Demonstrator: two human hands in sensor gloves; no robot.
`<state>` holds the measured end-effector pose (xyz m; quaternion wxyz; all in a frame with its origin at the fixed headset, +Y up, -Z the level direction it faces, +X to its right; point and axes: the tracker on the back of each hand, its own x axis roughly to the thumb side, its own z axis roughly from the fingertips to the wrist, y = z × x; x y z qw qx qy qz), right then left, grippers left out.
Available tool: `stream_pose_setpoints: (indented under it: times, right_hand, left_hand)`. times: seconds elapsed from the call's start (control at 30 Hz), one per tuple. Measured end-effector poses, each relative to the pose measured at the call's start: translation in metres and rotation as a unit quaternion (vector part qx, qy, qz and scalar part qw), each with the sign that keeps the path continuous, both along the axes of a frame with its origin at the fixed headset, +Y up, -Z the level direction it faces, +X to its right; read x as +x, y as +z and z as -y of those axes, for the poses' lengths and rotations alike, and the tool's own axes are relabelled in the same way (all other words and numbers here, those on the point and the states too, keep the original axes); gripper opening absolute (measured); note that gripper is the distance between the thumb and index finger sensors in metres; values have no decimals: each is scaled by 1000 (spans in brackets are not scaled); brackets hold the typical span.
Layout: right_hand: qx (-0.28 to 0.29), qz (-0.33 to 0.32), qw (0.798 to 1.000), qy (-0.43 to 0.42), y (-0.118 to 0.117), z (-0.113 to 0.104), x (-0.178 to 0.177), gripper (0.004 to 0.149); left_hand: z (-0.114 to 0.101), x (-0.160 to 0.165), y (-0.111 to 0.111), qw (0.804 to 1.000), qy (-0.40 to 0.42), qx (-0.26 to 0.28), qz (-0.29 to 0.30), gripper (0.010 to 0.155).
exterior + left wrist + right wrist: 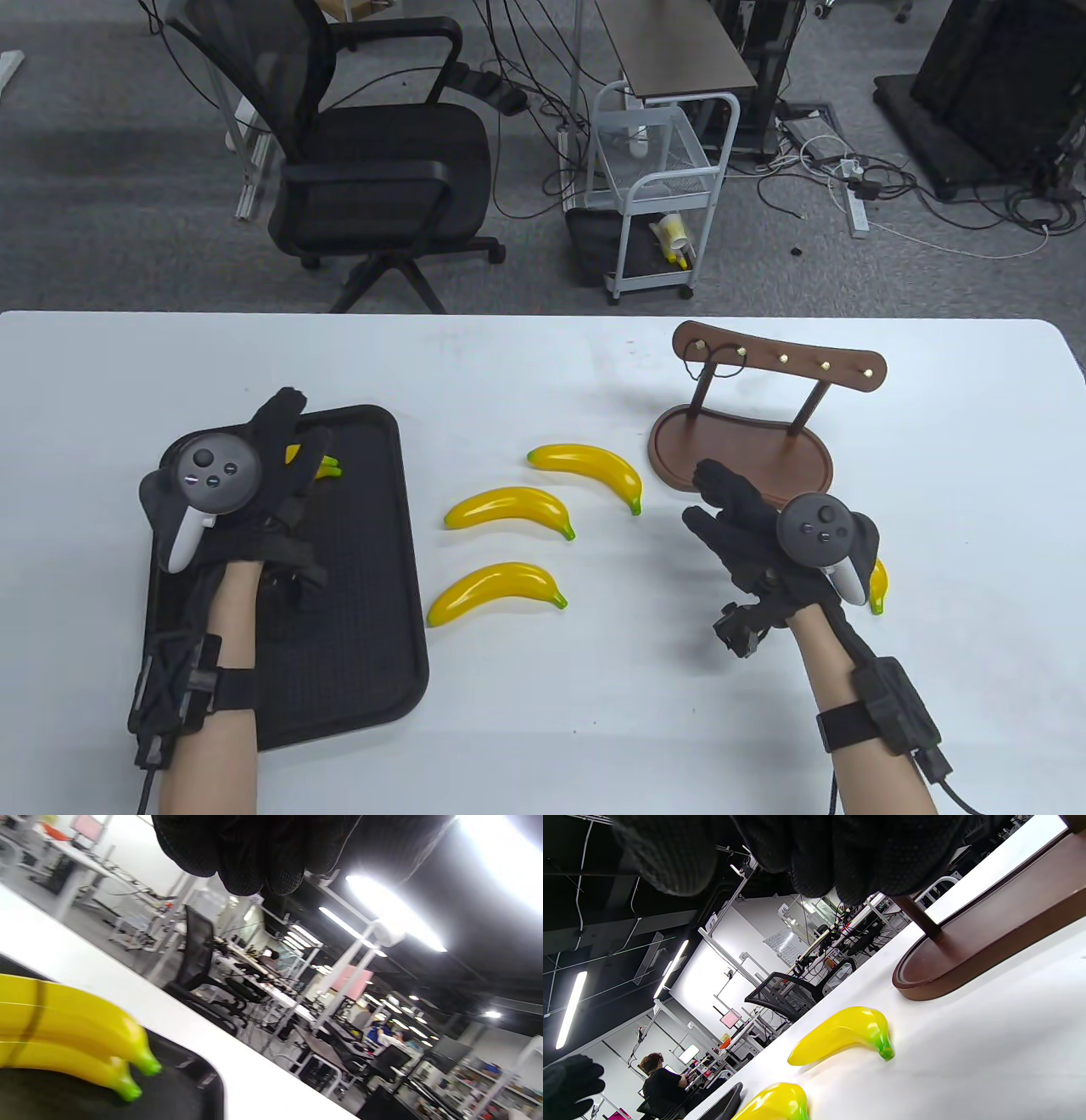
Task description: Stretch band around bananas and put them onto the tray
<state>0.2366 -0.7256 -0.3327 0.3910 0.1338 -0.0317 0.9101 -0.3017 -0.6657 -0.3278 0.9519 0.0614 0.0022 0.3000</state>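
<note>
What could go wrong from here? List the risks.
1. The right hand hovers above a banana it largely hides; lowering the wrist could knock that banana away.
2. The wooden hook stand sits just beyond the right hand's fingers, so reaching forward might bump it.
3. The left hand covers the banded bananas on the tray; withdrawing carelessly could drag them.

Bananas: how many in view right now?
6. Two banded together on the tray under the left hand, three loose mid-table, one mostly hidden behind the right hand. More could be hidden under the hands.
</note>
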Motion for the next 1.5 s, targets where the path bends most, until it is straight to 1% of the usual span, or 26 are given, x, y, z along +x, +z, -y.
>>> stream_pose_setpoints:
  times: [0.1, 0.2, 0.3, 0.47, 0.6, 0.63, 0.87, 1.0, 1.1, 1.2, 1.37, 1.43, 1.5]
  right_hand:
    - [1, 4, 1000, -1, 0, 0, 2, 69]
    - [4, 10, 1000, -2, 0, 0, 4, 68]
    - [4, 14, 1000, -3, 0, 0, 4, 69]
    - [6, 20, 1000, -7, 1, 1, 4, 69]
    - [-2, 28, 999, -29, 0, 3, 3, 68]
    - [-4, 30, 999, -34, -1, 4, 2, 68]
    - [-20, 67, 994, -85, -8, 6, -2, 66]
    - [-40, 84, 989, -113, -19, 3, -2, 66]
    - [-49, 110, 984, -128, -29, -1, 2, 66]
    - [-61, 146, 974, -160, -41, -3, 8, 66]
    - [-83, 215, 951, -207, -61, -3, 22, 65]
    - [-93, 229, 943, -222, -68, -2, 25, 65]
    - [-105, 248, 931, -246, -75, 1, 28, 64]
  left_hand:
    - [-9, 30, 7, 999, 2, 23, 39, 59]
    - [-9, 57, 13, 997, 0, 31, 77, 58]
    - [-5, 82, 19, 994, -11, 40, 102, 57]
    - [7, 107, 23, 991, -16, 38, 129, 57]
    - [19, 117, 24, 988, 9, 35, 149, 58]
    - [22, 120, 24, 987, 9, 26, 156, 58]
    - [40, 128, 27, 983, 42, 15, 177, 58]
    - [48, 133, 28, 982, 42, 9, 182, 58]
    - [53, 137, 29, 981, 40, 4, 188, 58]
    - [58, 138, 30, 982, 41, 3, 187, 57]
    - [60, 136, 29, 981, 43, -3, 190, 57]
    - [60, 135, 29, 981, 41, -2, 188, 57]
    - [60, 134, 29, 982, 40, -2, 187, 56]
